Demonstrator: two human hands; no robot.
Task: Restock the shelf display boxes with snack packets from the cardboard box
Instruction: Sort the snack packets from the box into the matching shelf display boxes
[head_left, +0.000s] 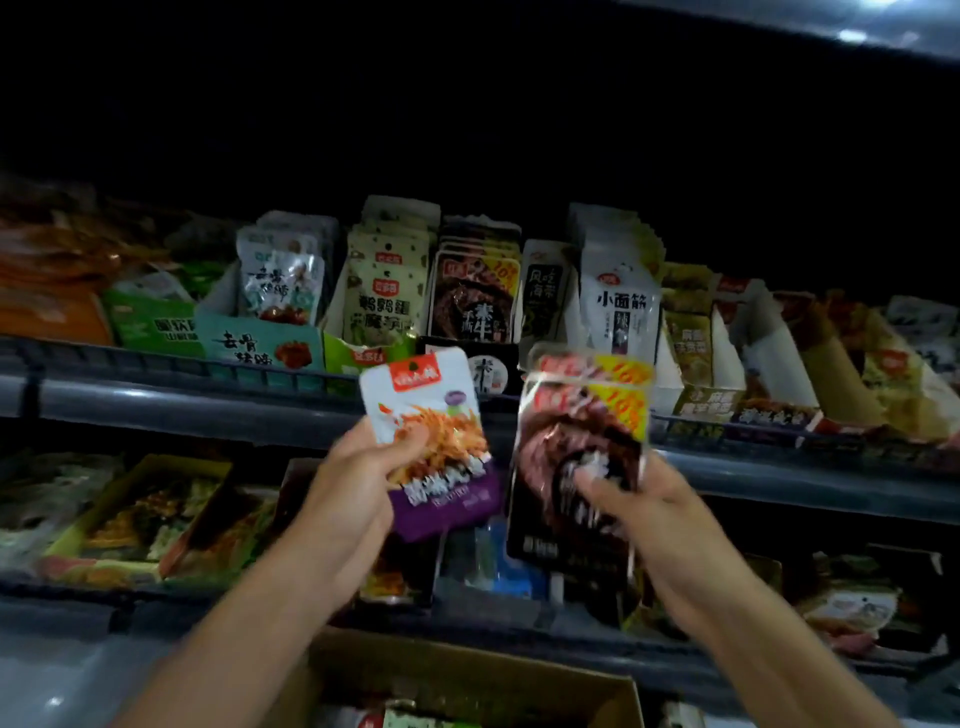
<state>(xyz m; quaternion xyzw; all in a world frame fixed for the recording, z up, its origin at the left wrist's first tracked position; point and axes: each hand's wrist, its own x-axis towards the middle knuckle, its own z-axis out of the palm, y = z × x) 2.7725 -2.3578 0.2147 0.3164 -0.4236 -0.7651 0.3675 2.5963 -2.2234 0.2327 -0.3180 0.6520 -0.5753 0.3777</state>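
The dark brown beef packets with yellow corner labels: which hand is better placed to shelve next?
Right. The right hand holds the dark brown beef packets with yellow corner labels, just below and right of the matching display box. The left hand holds a white-and-purple packet; its matching box isn't clear.

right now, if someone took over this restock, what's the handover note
Left hand grips a white and purple packet, raised before the upper shelf.
Right hand grips a few dark packets with yellow corner labels.
A matching dark row stands in a display box straight ahead, already fairly full.
The cardboard box sits open below, packets still inside.
Done: nothing from these hands placed yet. Left: slot both handfuls into their matching boxes, then empty the cardboard box.
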